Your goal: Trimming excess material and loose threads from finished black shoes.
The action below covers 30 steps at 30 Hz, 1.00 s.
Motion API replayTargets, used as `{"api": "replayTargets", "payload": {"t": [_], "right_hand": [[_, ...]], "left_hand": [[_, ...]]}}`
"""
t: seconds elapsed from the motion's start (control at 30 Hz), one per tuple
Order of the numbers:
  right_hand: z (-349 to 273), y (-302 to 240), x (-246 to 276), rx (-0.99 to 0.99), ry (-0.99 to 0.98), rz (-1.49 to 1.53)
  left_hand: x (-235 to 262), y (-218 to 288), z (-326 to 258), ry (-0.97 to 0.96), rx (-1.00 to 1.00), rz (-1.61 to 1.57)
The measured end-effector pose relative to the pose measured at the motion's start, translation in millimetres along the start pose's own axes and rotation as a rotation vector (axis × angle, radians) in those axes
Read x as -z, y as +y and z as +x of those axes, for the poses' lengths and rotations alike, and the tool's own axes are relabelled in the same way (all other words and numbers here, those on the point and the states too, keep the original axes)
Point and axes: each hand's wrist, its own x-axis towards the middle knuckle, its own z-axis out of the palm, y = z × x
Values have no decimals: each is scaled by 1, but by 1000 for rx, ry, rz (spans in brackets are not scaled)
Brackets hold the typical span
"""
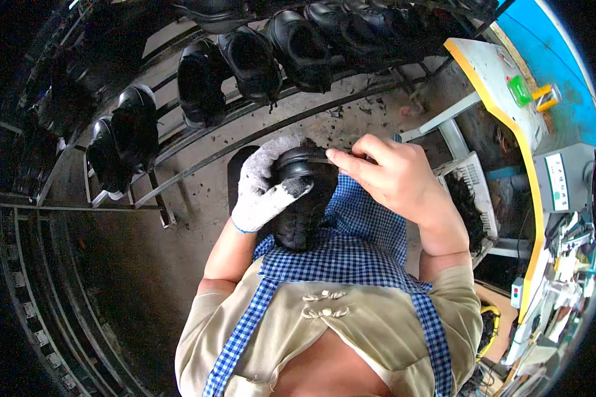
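Observation:
A black shoe is held in front of my apron, its rounded toe pointing away from me. My left hand, in a white knit glove with grey stains, is closed around the toe end, with the thumb across its top. Bare and closed, my right hand is at the right side of the toe, its index fingertip at the sole edge. Something thin and dark shows between its fingers; I cannot make out its kind. The shoe's heel end rests near the blue checked apron.
Beyond my hands, several black shoes sit on metal racks. At right is a yellow-edged worktable with a green item on it. A white plastic crate with dark scraps stands below. Metal rails run at lower left.

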Motion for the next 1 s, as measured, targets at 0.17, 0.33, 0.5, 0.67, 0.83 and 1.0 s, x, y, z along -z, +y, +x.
{"api": "replayTargets", "payload": {"t": [0.17,0.33,0.5,0.67,0.83,1.0], "right_hand": [[-4,-1,-3,0,-28,-12],[0,-3,-1,11,-60,-38],[-2,-2,-2,15,-50,4],[0,-4,-3,-54,1,-21],[-2,-3,1,-59,29,54],[2,-3,5,8,-68,34]], "left_hand": [[0,6,0,9,37,14],[1,5,-4,25,54,-54],[2,1,-5,37,40,-64],[4,0,-7,101,58,-131],[6,0,-6,75,11,-74],[5,5,-5,57,56,-74]]}}
